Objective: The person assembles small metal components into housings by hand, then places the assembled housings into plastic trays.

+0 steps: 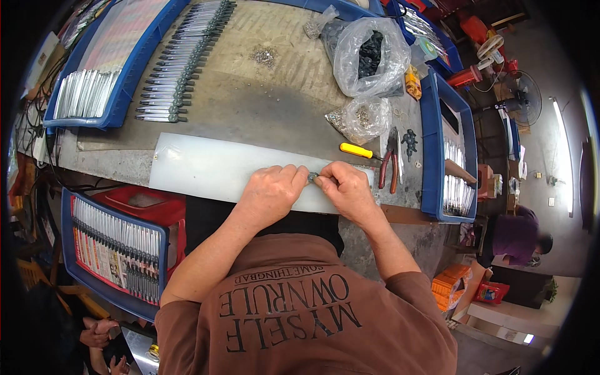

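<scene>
Over a long translucent white board at the table's near edge, both hands meet. Between their fingertips shows a small dark green part, mostly covered, so its kind cannot be made out. My left hand is closed, thumb and forefinger against the part's left side. My right hand pinches it from the right. Just beyond the right hand lie a yellow-handled screwdriver and red-handled pliers. A small clump of dark parts rests beside the pliers.
Metal rods with dark fittings lie in a row at the far left. Blue trays of rods stand left, right and lower left. Plastic bags hold black parts and small metal pieces. Loose bits lie scattered.
</scene>
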The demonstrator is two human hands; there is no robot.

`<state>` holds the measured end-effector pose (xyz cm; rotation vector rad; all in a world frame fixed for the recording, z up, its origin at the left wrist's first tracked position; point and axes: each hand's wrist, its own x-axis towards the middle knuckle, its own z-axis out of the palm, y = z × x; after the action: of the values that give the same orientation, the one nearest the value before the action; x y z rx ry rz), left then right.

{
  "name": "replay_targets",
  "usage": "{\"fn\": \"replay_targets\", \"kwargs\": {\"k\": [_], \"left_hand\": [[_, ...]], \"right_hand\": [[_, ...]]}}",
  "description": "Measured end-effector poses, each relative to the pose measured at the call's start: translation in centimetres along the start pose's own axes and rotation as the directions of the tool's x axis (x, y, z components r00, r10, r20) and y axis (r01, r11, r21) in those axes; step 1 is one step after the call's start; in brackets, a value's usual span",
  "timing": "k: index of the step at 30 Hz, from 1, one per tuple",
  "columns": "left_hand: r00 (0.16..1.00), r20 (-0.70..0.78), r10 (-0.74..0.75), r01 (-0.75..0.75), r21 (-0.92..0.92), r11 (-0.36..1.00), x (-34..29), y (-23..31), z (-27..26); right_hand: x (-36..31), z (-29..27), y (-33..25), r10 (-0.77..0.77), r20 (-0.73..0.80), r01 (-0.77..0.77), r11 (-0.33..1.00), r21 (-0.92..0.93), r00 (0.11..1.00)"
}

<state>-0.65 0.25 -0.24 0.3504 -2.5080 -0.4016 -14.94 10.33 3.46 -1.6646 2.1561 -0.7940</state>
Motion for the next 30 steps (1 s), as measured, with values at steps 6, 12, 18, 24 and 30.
{"fn": "replay_targets", "kwargs": {"k": [6, 12, 18, 24, 30], "left_hand": [[1.000, 0.006, -0.020, 0.020, -0.030, 0.999, 0.1, 0.0, -0.3], [1.000, -0.022, -0.019, 0.017, -0.064, 0.998, 0.1, 0.0, -0.2], [0.999, -0.033, -0.014, 0.011, -0.096, 0.995, 0.2, -0.2, -0.8], [0.998, -0.059, -0.016, 0.012, -0.057, 0.998, 0.5, 0.7, -2.0], [0.998, -0.060, -0.021, 0.018, -0.043, 0.999, 0.7, 0.6, -2.0]], "right_hand": [[0.2, -0.8, 0.5, 0.163, 0.060, -0.172, 0.963, 0.207, 0.985], [0.2, -0.4, 0.9, -0.012, 0.003, 0.012, 0.983, 0.181, 1.000], [0.1, 0.6, 0.2, 0.032, -0.001, -0.030, 0.949, 0.314, 0.999], [0.2, 0.0, -0.9, 0.043, -0.036, -0.029, 0.940, 0.340, 0.998], [0.1, 0.5, -0.1, 0.151, 0.022, -0.144, 0.872, 0.468, 0.988]]}}
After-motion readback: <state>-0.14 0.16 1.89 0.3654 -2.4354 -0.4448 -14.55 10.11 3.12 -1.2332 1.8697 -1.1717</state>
